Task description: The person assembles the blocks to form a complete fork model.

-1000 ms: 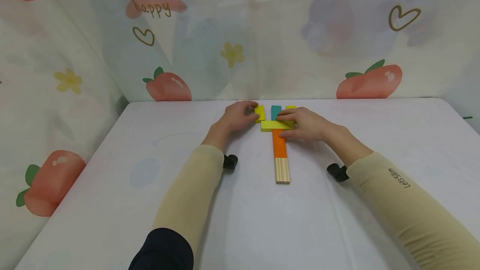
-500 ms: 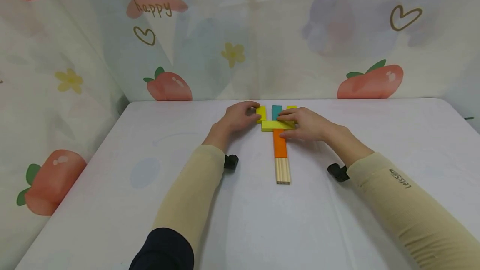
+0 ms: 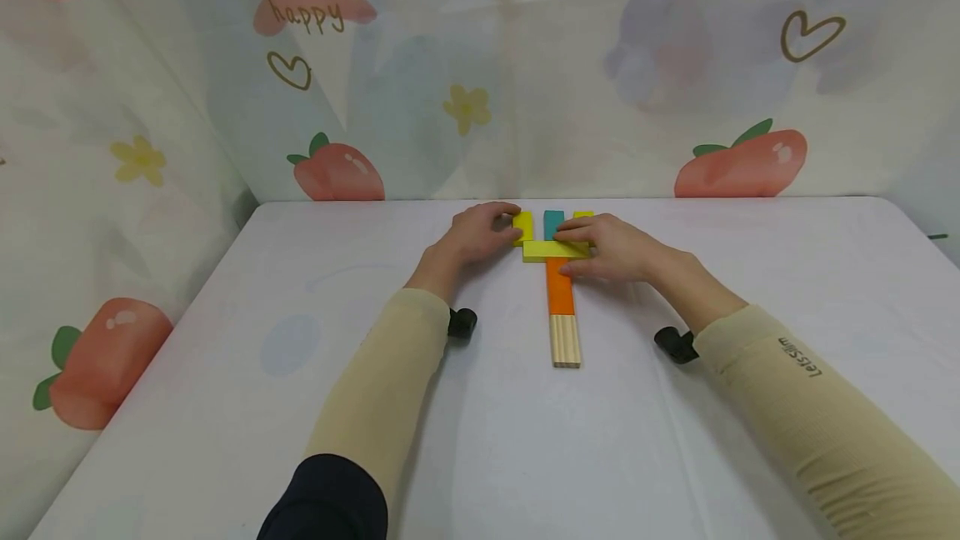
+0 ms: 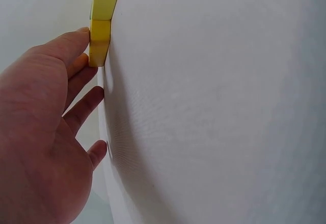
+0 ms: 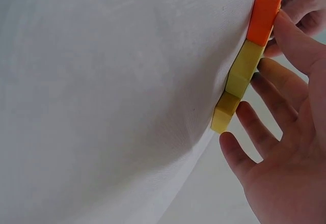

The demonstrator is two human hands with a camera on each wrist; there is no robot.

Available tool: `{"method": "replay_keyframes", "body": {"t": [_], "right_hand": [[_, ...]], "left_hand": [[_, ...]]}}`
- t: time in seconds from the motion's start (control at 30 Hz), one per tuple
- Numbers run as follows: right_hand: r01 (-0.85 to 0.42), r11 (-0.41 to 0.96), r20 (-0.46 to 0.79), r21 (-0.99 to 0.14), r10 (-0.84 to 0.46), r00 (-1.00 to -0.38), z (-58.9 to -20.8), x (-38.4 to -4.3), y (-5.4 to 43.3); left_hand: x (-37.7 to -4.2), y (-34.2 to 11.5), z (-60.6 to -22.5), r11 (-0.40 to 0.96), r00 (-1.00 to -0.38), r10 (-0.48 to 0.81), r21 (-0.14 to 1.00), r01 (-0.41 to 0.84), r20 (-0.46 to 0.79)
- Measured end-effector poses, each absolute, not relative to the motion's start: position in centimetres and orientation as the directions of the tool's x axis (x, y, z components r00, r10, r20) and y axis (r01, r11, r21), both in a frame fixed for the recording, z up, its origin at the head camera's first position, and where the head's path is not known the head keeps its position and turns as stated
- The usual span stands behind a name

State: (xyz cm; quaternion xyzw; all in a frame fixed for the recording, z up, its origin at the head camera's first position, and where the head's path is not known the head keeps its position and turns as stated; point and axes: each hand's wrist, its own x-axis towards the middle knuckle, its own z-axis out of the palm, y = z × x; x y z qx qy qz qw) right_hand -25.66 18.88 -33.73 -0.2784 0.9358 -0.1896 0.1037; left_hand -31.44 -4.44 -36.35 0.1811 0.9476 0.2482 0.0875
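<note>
Wooden blocks lie flat in a pattern near the table's far edge. In the head view, my left hand [image 3: 480,232] pinches a yellow block [image 3: 524,225], its thumb on the near side and a fingertip by the far end. My right hand [image 3: 618,248] reaches over the right end of a yellow-green block [image 3: 543,252] lying crosswise. Its thumb touches the orange block [image 3: 560,290], and a fingertip touches the teal block [image 3: 552,222]. Another yellow block [image 3: 582,214] is partly hidden behind that hand. In the right wrist view, the fingers are spread and fairly straight beside the blocks.
A plain wood block section [image 3: 565,342] continues the orange piece toward me. The white table [image 3: 495,440] ends at a patterned cloth backdrop [image 3: 555,107] with printed fruit. Black wrist cameras [image 3: 462,323] hang below both wrists.
The left hand and the yellow block at its fingers have shifted very slightly right, along with a small shift of the whole view. The right hand stays on the blocks.
</note>
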Motion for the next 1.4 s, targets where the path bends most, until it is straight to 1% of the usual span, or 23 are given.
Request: {"method": "replay_keyframes", "body": {"t": [0.7, 1.0, 1.23, 1.4], "right_hand": [[-0.471, 0.778, -0.088, -0.416, -0.550, -0.830, -33.8, -25.8, 18.9], [-0.476, 0.760, -0.075, -0.443, -0.560, -0.825, -33.7, -25.9, 19.1], [-0.439, 0.766, -0.067, -0.469, -0.527, -0.848, -33.2, -25.6, 19.1], [-0.426, 0.755, -0.022, -0.498, -0.502, -0.865, -32.9, -25.3, 19.4]], "left_hand": [[-31.4, -4.7, -36.2, 0.803, -0.907, 0.415, 0.497, 0.328, -0.073], [-31.2, -5.3, -36.1, 0.791, -0.910, 0.412, 0.516, 0.330, -0.050], [-30.8, -6.2, -36.1, 0.780, -0.928, 0.372, 0.553, 0.293, -0.032], [-30.3, -6.8, -36.0, 0.755, -0.928, 0.373, 0.574, 0.317, 0.022]]}}
